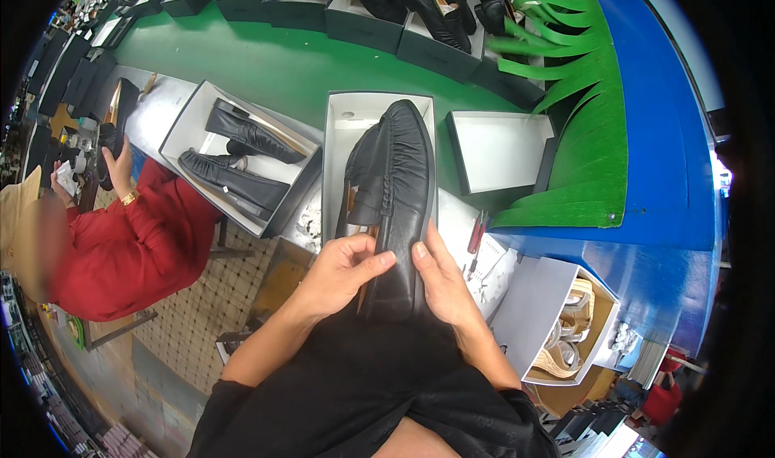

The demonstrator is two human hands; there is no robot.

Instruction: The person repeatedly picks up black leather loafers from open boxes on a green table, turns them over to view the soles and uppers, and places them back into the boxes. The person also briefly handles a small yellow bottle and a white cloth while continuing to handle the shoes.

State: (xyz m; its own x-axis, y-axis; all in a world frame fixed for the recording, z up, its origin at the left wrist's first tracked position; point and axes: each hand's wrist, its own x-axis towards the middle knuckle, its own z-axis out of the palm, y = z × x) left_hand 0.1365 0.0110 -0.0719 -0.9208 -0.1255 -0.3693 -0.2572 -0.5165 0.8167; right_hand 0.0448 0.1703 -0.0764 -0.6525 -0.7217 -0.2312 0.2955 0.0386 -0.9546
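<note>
Between my two hands is a black leather loafer (404, 192) with a gathered toe, its toe pointing away from me. Part of what looks like a second black shoe (365, 163) shows along its left side, mostly hidden. My left hand (335, 280) grips the near left side, thumb on the leather. On the near right side my right hand (446, 284) is closed round the shoe, thumb on top and fingers hidden beneath. Behind the loafer stands an open white-lined shoe box (341, 127); the shoe covers its inside.
Left, another open box (194, 127) holds black shoes. A person in red (137, 248) handles a black shoe there. Right are a shallow box lid (500, 155), a green fringed sheet (597, 151), red-handled tools (476, 232) and a box of straw-coloured sandals (575, 317). Boxed shoes line the back.
</note>
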